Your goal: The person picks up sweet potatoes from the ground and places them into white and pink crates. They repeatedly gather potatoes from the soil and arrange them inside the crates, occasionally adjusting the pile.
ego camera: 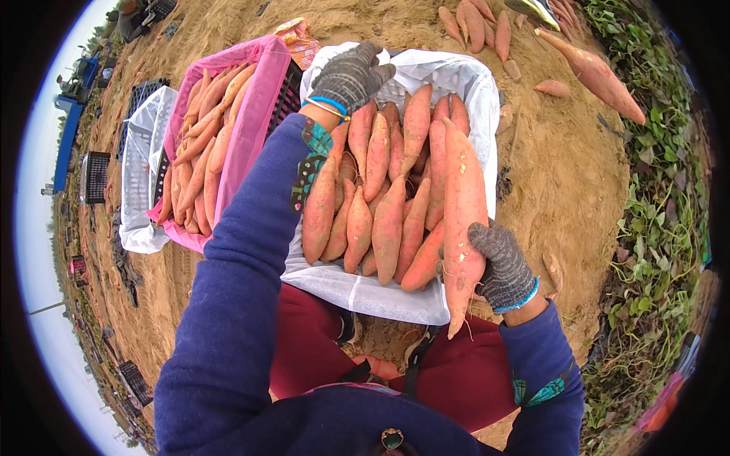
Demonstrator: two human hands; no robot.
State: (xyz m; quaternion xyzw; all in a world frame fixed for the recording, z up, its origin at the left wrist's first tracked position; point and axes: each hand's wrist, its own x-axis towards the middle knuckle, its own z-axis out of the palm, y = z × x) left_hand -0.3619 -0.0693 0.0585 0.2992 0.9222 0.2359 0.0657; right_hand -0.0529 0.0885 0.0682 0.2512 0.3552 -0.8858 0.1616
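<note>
My right hand (505, 265), in a grey knit glove, grips a large sweet potato (465, 216) upright over the right side of a crate lined with white cloth (370, 299). Many sweet potatoes (389, 233) lie lengthwise in that crate. At its far left corner is my left hand (353, 77), in a matching glove, fingers partly spread over the white liner; whether it pinches the cloth cannot be told. Left of this crate stands another with a pink liner (268, 68), filled with thinner sweet potatoes (199, 154).
Loose sweet potatoes (474, 25) lie on the soil beyond the crate, with a big one (596, 74) at the right. Green vines (656, 228) border the right side. Farther left are a white-lined crate (140, 228), black crates (94, 176) and a blue vehicle (68, 142).
</note>
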